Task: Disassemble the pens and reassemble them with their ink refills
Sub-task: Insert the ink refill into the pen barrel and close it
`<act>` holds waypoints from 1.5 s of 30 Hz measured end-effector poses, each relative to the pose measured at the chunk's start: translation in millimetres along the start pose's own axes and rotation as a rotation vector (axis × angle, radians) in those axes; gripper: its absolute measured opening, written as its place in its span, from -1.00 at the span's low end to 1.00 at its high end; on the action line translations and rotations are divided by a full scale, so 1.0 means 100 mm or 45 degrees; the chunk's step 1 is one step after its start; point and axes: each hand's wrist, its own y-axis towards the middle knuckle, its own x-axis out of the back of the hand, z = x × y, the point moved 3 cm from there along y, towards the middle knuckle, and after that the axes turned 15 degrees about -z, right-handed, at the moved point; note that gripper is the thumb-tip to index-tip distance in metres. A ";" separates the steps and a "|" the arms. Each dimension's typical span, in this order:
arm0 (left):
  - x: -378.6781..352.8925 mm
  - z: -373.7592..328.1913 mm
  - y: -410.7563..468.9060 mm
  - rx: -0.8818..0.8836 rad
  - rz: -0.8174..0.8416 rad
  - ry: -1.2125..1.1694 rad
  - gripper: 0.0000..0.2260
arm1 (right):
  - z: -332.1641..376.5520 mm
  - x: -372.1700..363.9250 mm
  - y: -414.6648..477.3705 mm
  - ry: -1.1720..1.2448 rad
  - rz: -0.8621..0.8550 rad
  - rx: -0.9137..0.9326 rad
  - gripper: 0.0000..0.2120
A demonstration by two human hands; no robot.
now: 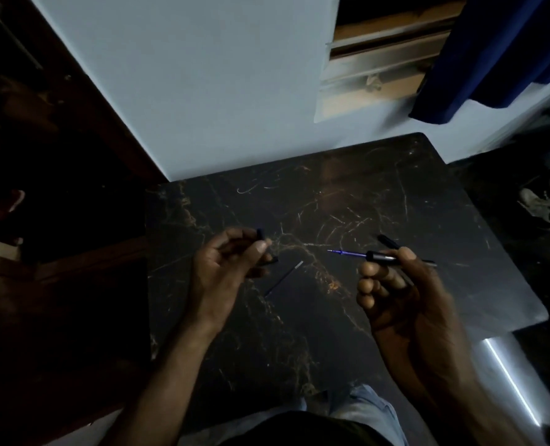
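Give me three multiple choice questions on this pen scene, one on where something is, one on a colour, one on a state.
1. Where does the loose refill lie?
A. On the table between the hands
B. In the right hand
C. On the floor

2. What colour is the refill sticking out of the barrel?
A. Red
B. Blue-purple
C. Green

3. What state is the pen in the right hand?
A. Fully capped
B. Broken in half
C. Tip section off, refill exposed

Answers:
1 A, the thin rod rests on the table between the left hand and the right.
2 B, the exposed refill shows blue-purple.
3 C, the refill juts bare from the barrel's front.
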 end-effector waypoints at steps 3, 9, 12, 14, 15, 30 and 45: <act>-0.08 -0.41 -0.20 -0.180 0.090 0.001 -0.88 | 0.03 -0.18 -0.02 -0.035 0.076 0.077 -0.80; -0.13 -0.80 -0.38 -0.365 0.140 0.016 -0.87 | 0.12 -0.34 -0.04 -0.060 0.203 0.215 -0.77; -0.15 -0.85 -0.44 -0.389 0.149 0.016 -0.84 | 0.16 -0.37 -0.04 -0.057 0.234 0.259 -0.78; -0.16 -0.85 -0.47 -0.394 0.149 0.006 -0.82 | 0.17 -0.36 -0.02 -0.050 0.237 0.266 -0.77; -0.18 -0.85 -0.49 -0.401 0.148 0.000 -0.82 | 0.18 -0.34 -0.01 -0.041 0.233 0.269 -0.76; -0.50 -0.79 -0.52 -0.404 0.190 0.024 -0.86 | 0.37 -0.07 0.09 -0.120 0.207 0.412 -0.79; -0.91 -0.83 -0.56 -0.389 0.263 0.044 -0.90 | 0.53 -0.03 0.22 -0.193 0.371 0.357 -0.73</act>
